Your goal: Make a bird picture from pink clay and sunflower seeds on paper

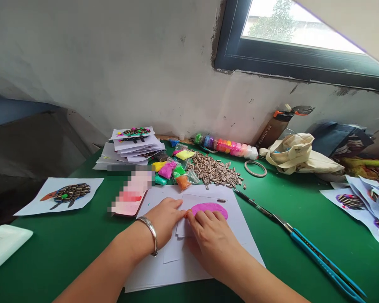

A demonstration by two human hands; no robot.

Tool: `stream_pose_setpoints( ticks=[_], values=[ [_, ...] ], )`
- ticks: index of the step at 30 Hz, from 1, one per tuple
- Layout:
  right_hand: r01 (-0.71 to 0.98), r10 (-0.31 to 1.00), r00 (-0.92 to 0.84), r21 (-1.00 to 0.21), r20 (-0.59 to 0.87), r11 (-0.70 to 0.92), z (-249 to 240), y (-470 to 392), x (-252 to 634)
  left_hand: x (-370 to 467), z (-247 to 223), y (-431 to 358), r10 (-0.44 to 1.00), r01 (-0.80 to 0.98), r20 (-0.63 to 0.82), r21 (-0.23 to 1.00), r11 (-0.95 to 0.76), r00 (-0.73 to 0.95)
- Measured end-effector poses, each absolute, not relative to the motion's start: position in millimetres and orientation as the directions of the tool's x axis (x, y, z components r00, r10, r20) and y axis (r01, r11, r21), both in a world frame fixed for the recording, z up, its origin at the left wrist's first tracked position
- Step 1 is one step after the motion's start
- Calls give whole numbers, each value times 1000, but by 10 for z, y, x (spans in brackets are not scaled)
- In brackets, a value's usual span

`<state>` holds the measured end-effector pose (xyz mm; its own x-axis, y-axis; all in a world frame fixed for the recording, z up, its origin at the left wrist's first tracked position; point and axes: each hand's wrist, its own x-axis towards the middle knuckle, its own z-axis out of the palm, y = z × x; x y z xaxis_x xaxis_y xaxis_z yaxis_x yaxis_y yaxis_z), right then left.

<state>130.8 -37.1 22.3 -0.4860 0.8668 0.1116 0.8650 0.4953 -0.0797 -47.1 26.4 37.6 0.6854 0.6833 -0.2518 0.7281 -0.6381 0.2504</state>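
Observation:
A flat magenta clay oval (210, 208) lies on a small white paper (185, 229), with larger white sheets (151, 269) underneath. At the oval's left end is a small lump of orange clay (188, 213), partly covered by fingers. My right hand (213, 233) has curled fingers; its index finger presses on the orange clay while the others rest over the oval's lower edge. From the left, my left hand (166, 219), with a silver bracelet at the wrist, touches the clay with its thumb; its index finger is stretched out and apart. A single sunflower seed (221, 200) lies above the oval.
Behind the sheets are small bags of coloured clay (169, 169) and a pile of sunflower seeds (213, 169). A blue-handled tool (322, 256) lies at right. Finished seed pictures (71, 193) lie left, stacked (135, 145) behind and at far right. A pink phone case (132, 193) sits near my left hand.

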Motion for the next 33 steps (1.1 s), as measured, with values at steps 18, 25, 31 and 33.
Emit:
stream_pose_setpoints(
  ticks=[18, 25, 31, 33],
  values=[
    [901, 916, -388, -168, 104, 401, 214, -317, 1292, -485, 293, 269, 682, 709, -198, 234, -665, 704],
    [900, 917, -387, -177, 98, 399, 283, -348, 1247, -492, 290, 266, 692, 723, -215, 261, -639, 689],
    [894, 907, -402, -162, 128, 418, 248, -401, 1221, -479, 331, 270, 686, 727, -241, 244, -642, 686],
    [884, 895, -421, -155, 146, 441, 231, -427, 1226, -482, 334, 276, 685, 727, -243, 239, -644, 687]
  ],
)
